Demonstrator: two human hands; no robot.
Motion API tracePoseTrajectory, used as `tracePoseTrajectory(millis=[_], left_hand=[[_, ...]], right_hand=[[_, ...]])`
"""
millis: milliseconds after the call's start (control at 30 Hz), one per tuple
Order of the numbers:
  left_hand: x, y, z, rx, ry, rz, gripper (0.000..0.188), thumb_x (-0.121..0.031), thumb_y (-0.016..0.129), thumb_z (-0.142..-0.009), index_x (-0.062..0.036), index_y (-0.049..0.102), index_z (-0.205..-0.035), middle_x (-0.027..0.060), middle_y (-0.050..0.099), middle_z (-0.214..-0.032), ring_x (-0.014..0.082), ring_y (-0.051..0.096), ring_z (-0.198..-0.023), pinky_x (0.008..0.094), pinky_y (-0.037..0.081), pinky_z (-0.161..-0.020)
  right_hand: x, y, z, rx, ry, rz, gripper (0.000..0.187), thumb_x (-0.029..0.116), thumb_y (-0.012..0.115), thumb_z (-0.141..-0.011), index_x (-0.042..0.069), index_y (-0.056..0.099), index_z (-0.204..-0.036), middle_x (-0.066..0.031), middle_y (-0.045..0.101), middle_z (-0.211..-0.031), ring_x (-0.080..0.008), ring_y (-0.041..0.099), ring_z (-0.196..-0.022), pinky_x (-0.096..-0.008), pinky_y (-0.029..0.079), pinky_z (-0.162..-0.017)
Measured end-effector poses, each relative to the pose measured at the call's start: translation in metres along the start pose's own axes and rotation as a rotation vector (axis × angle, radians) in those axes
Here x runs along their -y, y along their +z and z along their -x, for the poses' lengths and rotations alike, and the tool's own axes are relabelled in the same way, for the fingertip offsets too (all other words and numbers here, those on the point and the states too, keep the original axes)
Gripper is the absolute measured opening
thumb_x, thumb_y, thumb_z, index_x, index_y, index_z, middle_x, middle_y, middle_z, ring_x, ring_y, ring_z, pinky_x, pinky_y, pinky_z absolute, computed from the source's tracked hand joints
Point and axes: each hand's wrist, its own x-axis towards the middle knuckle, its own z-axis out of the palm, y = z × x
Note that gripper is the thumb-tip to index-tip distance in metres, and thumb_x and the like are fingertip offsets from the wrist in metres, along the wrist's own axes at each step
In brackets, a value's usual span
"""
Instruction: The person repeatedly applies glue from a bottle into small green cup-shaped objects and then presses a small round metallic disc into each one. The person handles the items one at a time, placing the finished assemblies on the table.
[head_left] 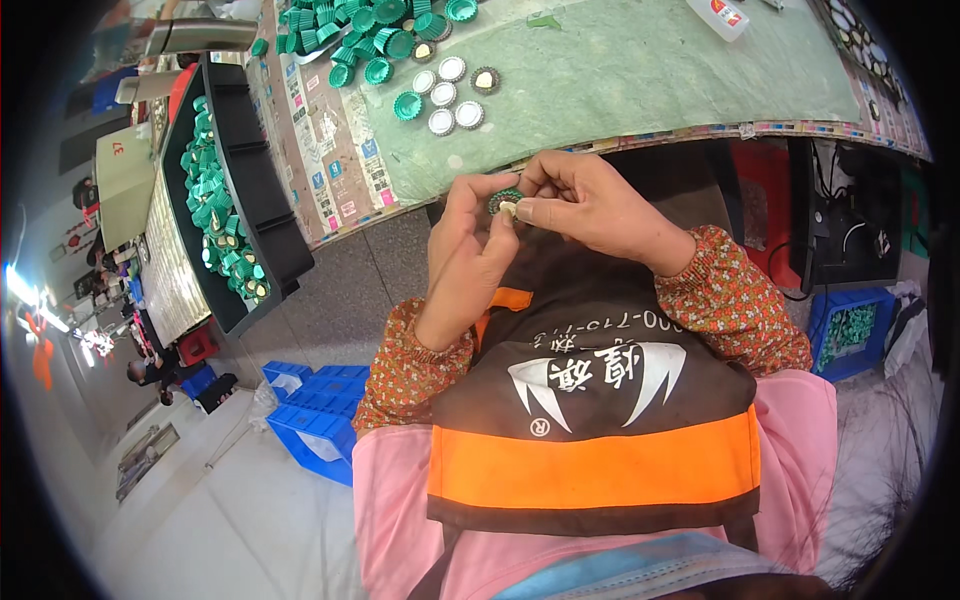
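Green cap [503,199], opening toward wearer

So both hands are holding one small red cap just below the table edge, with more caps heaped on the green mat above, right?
Not quite: the cap is green, not red. The head view shows the left hand and right hand pinching it together below the table edge, with more green caps heaped above.

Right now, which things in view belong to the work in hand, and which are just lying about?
In the work:
green cap, pinched between left hand and right hand
loose green caps
silver discs
black tray of caps

Lying about:
white bottle
blue crates
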Motion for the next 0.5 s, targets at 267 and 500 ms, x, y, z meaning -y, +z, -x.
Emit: tracePoseTrajectory(millis=[267, 500], left_hand=[[0.002, 0.002, -0.001, -0.015, -0.065, 0.414, 0.028, -0.008, 0.051, -0.1, -0.0019, 0.049, -0.127, 0.0067, 0.06, -0.103, 0.0083, 0.061, -0.084, 0.0285, 0.061, -0.069], [0.006, 0.001, -0.002, -0.028, -0.107, 0.388, 0.019, -0.01, 0.054, -0.099, -0.0022, 0.052, -0.117, 0.0041, 0.062, -0.096, 0.0073, 0.06, -0.076, 0.0272, 0.06, -0.067]], right_hand=[[0.01, 0.005, 0.005, -0.1, 0.083, -0.131, 0.017, 0.013, 0.067, -0.091, -0.003, 0.062, -0.091, -0.0024, 0.063, -0.082, -0.0065, 0.056, -0.075, -0.0241, 0.046, -0.064], [-0.004, 0.009, 0.003, -0.078, -0.028, -0.045, 0.016, 0.012, 0.065, -0.091, -0.002, 0.06, -0.085, -0.0018, 0.061, -0.078, -0.0067, 0.054, -0.073, -0.0259, 0.045, -0.063]])
